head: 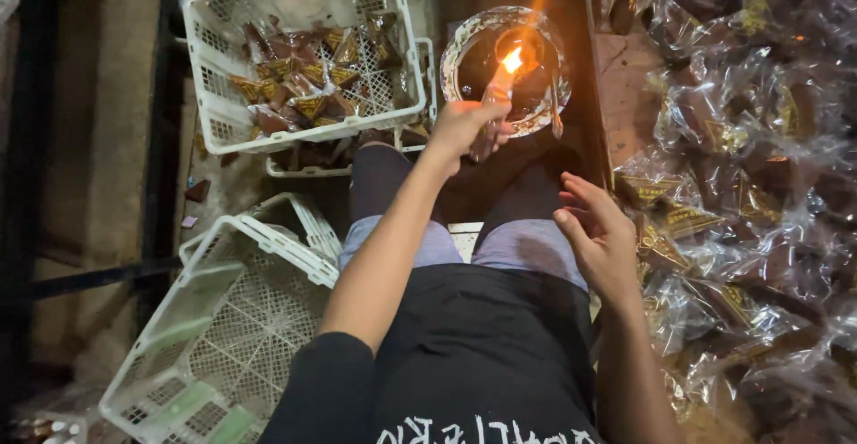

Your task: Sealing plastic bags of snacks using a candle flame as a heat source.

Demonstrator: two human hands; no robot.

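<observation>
Left hand (460,127) grip pinching clear plastic packet (496,87) at flame (512,58), 12 o'clock. Right hand (600,234) spread, touching nothing, beside packet heap (750,194) edge at 3 o'clock.

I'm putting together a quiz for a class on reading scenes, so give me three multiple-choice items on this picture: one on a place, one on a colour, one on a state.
1. Where does the small orange flame burn?
A. Over the round glass dish
B. Inside the tilted empty white plastic crate
C. On the pile of clear-wrapped brown packets

2. What colour is the lattice crate holding triangular packets?
A. Blue
B. White
C. Red

3. How is the right hand?
A. Clenched on a packet
B. Open, holding nothing
C. Out of view

Answers: 1 A, the flame sits above the dish, where the left hand holds a clear-wrapped packet to it. 2 B, its walls are white. 3 B, its fingers are spread beside the pile.
</observation>
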